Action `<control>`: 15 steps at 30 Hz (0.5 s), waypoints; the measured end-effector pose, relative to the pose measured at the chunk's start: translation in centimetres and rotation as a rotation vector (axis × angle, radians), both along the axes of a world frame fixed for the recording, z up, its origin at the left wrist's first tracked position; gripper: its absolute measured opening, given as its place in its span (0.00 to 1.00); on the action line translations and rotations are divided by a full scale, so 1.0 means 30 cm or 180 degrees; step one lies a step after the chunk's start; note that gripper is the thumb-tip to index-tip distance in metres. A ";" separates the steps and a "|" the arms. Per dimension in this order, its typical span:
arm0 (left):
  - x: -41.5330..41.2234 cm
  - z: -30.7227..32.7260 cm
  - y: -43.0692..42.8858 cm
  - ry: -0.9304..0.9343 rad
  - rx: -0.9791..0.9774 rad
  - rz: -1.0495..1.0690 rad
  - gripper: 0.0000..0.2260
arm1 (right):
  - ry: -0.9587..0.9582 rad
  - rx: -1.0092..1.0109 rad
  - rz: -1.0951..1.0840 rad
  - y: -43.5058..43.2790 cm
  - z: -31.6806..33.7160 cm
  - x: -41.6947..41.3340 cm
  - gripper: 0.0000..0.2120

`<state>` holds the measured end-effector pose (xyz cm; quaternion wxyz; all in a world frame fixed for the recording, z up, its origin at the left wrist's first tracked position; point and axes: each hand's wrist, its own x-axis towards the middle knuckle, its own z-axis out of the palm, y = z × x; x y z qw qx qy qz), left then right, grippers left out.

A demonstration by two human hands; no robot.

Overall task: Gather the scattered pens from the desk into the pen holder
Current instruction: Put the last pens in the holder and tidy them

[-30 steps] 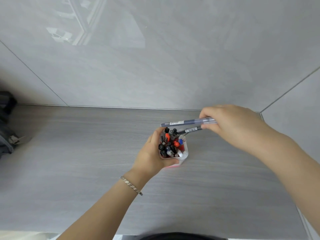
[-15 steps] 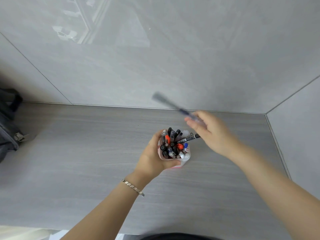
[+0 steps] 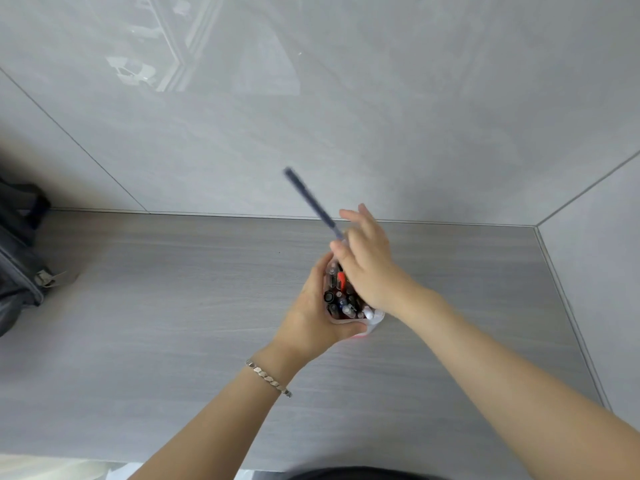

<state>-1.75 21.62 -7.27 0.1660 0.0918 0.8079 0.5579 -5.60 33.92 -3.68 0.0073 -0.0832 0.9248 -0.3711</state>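
Observation:
A clear pen holder with a pink base stands on the grey desk, packed with several pens. My left hand wraps around its left side. My right hand hovers right over the holder's opening and pinches a dark blue pen. That pen is blurred and tilts steeply, its free end pointing up and to the left against the wall. Its lower end is hidden behind my fingers. My right hand covers part of the holder's contents.
A dark grey bag sits at the desk's far left edge. Glossy grey wall panels rise behind the desk and along its right side. No loose pens show on the desk surface.
My right hand has moved from right of the holder to directly above it. The blue pen has swung from lying level to standing steeply, tip end down toward the holder.

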 end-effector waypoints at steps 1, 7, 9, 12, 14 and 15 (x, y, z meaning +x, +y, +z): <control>0.001 0.019 0.004 0.0188 -0.0121 -0.0025 0.45 | 0.0105 -0.0350 -0.0239 0.023 0.025 0.007 0.25; -0.051 0.078 0.035 0.2062 -0.1430 -0.0895 0.35 | -0.0539 -0.1169 -0.0976 0.309 0.100 0.134 0.21; -0.077 0.071 0.050 0.2393 -0.1683 -0.1139 0.28 | -0.0759 -0.1042 -0.0998 0.377 0.077 0.206 0.19; -0.088 0.056 0.061 0.2127 -0.1366 -0.1083 0.21 | -0.0668 -0.0750 -0.1031 0.437 0.065 0.305 0.14; -0.084 0.047 0.064 0.2049 -0.1131 -0.0944 0.18 | -0.0674 -0.0915 -0.1153 0.452 0.065 0.351 0.13; -0.083 0.043 0.067 0.2041 -0.1107 -0.0920 0.17 | -0.0699 -0.1029 -0.1229 0.452 0.062 0.367 0.13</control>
